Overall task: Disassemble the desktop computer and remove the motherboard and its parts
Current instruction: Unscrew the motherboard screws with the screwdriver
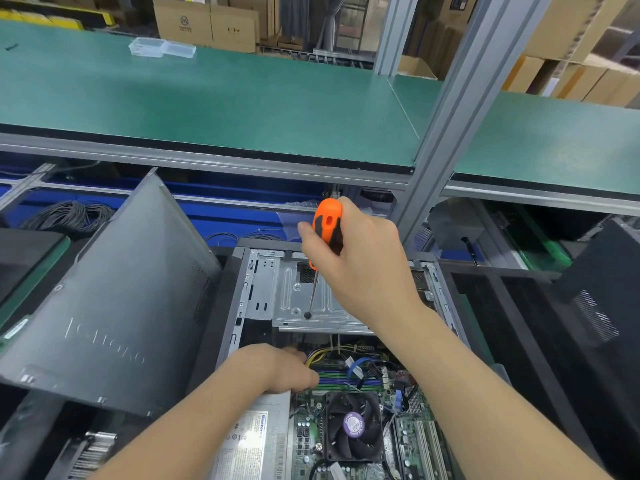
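Right now your right hand (349,261) is wrapped around the orange-and-black handle of the screwdriver (327,225), with the shaft running down and slightly left so that its tip sits on a screw in the silver drive cage (294,296) at the far end of the open computer case (230,299). Your left hand (280,368) rests at the far corner of the power supply (251,441). Its fingers dip into the case beside the yellow cables (317,356), and you cannot tell from here whether they hold anything. The motherboard (308,431) lies flat in the case, just right of the power supply and near you. Its black CPU fan (353,424) is mounted in the middle, and the memory slots (343,377) run across just beyond the fan. A blue cable (356,367) loops over those slots. The removed grey side panel (114,306) leans tilted just left of the case. Above and beyond, the green bench shelf (242,98) carries a clear plastic box (161,48), with cardboard boxes (207,22) stacked behind it.
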Demonstrator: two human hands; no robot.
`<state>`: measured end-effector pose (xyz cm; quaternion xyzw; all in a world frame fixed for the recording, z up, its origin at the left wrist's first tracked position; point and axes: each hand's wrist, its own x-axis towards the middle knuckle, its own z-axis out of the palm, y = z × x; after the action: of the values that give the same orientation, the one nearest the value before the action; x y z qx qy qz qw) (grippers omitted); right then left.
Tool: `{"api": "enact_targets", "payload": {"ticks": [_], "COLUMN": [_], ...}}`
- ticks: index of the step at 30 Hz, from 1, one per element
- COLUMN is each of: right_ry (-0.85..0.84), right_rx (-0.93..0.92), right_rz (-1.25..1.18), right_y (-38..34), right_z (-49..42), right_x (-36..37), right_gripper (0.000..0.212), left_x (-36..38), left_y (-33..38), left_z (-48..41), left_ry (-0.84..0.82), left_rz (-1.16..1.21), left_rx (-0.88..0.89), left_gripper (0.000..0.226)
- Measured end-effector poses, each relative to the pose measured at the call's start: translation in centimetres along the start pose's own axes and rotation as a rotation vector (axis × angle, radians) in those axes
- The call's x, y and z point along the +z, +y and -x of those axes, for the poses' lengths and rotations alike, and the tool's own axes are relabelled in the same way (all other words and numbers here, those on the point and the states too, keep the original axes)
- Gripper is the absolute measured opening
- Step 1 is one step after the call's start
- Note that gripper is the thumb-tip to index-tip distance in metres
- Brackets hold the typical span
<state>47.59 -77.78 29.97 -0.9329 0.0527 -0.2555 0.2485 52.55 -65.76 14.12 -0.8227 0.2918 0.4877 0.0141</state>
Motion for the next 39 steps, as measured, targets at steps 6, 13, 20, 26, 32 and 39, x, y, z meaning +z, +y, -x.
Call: {"api": "enact_targets", "payload": {"ticks": [6, 13, 20, 26, 32, 39], "right_ry": [0.000, -0.151, -0.325, -0.344, -0.362, -0.265], "right_rx": [-0.010, 0.000, 0.019, 0.031, 0.032, 0.025], "right_rz": [-0.007, -0.110, -0.177, -0.166, -0.120, 0.307], "right_y": [0.1, 0.3, 1.0, 0.9, -0.4, -3.2], "right_z": [-0.1, -0.5, -1.5, -1.6, -1.6, -3.3], "right_x": [0.1, -0.8, -2.5, -2.4, -2.6, -4.3], "right_gripper": [0.038, 0.033, 0.037, 0.036, 0.036, 0.053], "left_x": [0.1, 0.0, -1.0, -5.3, -6.1, -5.4], "left_y": [0.0, 0.0, -0.1, -2.1, 0.7, 0.7], "left_z": [0.0, 0.6, 3.5, 11.1, 10.5, 9.1], "left_ry": [0.002, 0.012, 0.253, 0.629, 0.813, 0.845], "left_rz": [0.039, 0.052, 0.069, 0.249, 0.595, 0.625], "left_rx": [0.000, 0.040, 0.155, 0.359, 0.653, 0.736], "left_gripper": [0.065, 0.054, 0.044, 0.041, 0.014, 0.013]}}
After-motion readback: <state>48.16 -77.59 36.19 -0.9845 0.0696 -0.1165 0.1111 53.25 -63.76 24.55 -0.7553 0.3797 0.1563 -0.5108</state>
